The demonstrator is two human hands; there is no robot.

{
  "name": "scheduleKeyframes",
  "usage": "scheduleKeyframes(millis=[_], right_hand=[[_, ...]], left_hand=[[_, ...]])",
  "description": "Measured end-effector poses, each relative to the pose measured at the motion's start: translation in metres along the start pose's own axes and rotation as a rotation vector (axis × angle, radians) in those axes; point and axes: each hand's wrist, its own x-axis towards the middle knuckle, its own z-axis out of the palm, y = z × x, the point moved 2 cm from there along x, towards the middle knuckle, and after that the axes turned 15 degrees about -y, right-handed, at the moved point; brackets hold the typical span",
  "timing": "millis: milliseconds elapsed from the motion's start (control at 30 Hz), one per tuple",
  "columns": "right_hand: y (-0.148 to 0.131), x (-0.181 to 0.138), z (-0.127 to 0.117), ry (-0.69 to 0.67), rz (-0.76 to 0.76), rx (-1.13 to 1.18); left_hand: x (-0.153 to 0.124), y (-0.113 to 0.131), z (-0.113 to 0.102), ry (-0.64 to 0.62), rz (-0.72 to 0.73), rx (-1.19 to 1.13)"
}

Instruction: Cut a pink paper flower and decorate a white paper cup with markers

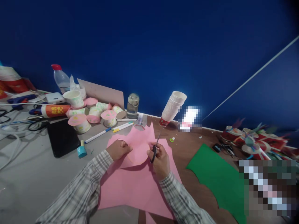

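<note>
My left hand (118, 150) is closed on the left side of a cut piece of pink paper (139, 152). Its outline is jagged at the top, and a faint curved line runs across it. In my right hand (161, 163) is a pair of scissors (154, 150) with dark handles, blades pointing up and away. The fingertips of that hand sit close to the right edge of the pink piece; whether they also pinch it is unclear. Under both hands lies a larger pink sheet (137, 189) with uneven cut edges.
Paper cups with pink discs (78, 119), markers (98, 135), a black tablet-like slab (62, 138) and a teal bottle (82, 151) are on the left. Behind stand a water bottle (133, 105) and stacked cups (174, 105). Green paper (217, 177) and red decorated cups (254, 141) lie right.
</note>
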Motion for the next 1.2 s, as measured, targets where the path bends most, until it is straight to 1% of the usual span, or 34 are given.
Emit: scheduleKeyframes(millis=[233, 367, 467, 533, 600, 633, 733, 767, 833, 900, 967, 1000, 1033, 1067, 1133, 1200], right_hand=[[0.002, 0.001, 0.001, -0.010, -0.014, -0.021], [0.004, 0.001, 0.001, 0.013, -0.028, -0.039], [0.005, 0.003, 0.000, 0.043, -0.076, -0.039], [0.003, 0.005, -0.004, 0.082, -0.117, -0.031], [0.000, 0.009, -0.010, 0.142, -0.148, -0.003], [-0.003, 0.011, -0.014, 0.178, -0.163, 0.027], [-0.010, 0.017, -0.028, 0.264, -0.216, 0.143], [-0.013, 0.019, -0.032, 0.291, -0.233, 0.177], [-0.016, 0.022, -0.039, 0.344, -0.255, 0.230], [-0.016, 0.024, -0.041, 0.385, -0.256, 0.275], [-0.013, 0.024, -0.038, 0.393, -0.242, 0.302], [-0.011, 0.023, -0.034, 0.385, -0.232, 0.309], [-0.008, 0.021, -0.029, 0.372, -0.223, 0.314], [-0.006, 0.019, -0.024, 0.355, -0.214, 0.319], [-0.002, 0.014, -0.012, 0.301, -0.202, 0.308], [0.001, 0.009, -0.003, 0.255, -0.195, 0.276]], left_hand=[[0.002, -0.006, 0.003, -0.031, 0.022, -0.017], [0.004, -0.008, 0.005, -0.055, 0.039, -0.066], [0.002, -0.005, 0.004, -0.090, 0.082, -0.119], [0.001, -0.002, 0.002, -0.085, 0.153, -0.178], [0.000, 0.000, -0.001, -0.038, 0.228, -0.260], [0.000, 0.000, -0.002, -0.016, 0.249, -0.337], [0.000, -0.001, -0.003, -0.016, 0.217, -0.620], [0.000, -0.002, -0.002, -0.038, 0.198, -0.701], [-0.001, 0.000, 0.002, -0.132, 0.178, -0.799], [-0.004, 0.004, 0.011, -0.305, 0.187, -0.851], [-0.007, 0.010, 0.025, -0.493, 0.198, -0.840], [-0.007, 0.013, 0.032, -0.546, 0.199, -0.815], [-0.007, 0.016, 0.040, -0.562, 0.191, -0.801], [-0.005, 0.018, 0.046, -0.543, 0.183, -0.796], [-0.001, 0.022, 0.055, -0.468, 0.192, -0.767], [0.002, 0.026, 0.058, -0.362, 0.269, -0.737]])
